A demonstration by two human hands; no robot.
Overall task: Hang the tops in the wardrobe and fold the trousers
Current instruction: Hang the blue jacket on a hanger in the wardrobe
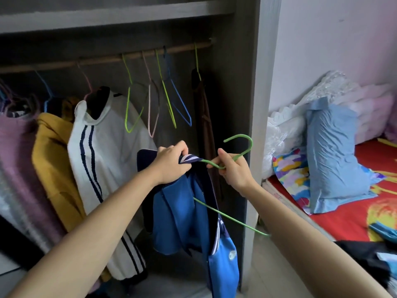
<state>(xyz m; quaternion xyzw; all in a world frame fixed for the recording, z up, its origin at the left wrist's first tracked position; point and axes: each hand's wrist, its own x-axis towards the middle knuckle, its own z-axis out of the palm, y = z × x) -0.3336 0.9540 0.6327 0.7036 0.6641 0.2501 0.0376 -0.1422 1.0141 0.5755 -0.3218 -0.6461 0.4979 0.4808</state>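
A blue jacket (178, 214) with a navy lining and striped collar hangs in front of the open wardrobe. My left hand (171, 164) grips its collar. My right hand (233, 168) pinches the neck of a green wire hanger (240, 145), whose hook points up and whose one arm (232, 218) sticks out of the jacket toward the lower right. The wardrobe rail (103, 61) runs across above, with several empty hangers (154, 100) on it. A white top with navy stripes (103, 160), a mustard top (53, 160) and a mauve top (17, 160) hang at the left.
A dark brown garment (206, 125) hangs at the rail's right end. The grey wardrobe side panel (260, 104) stands just right of my hands. Beyond it lies a bed with a red sheet (343, 220), a blue pillow (333, 160) and dark clothes (365, 254).
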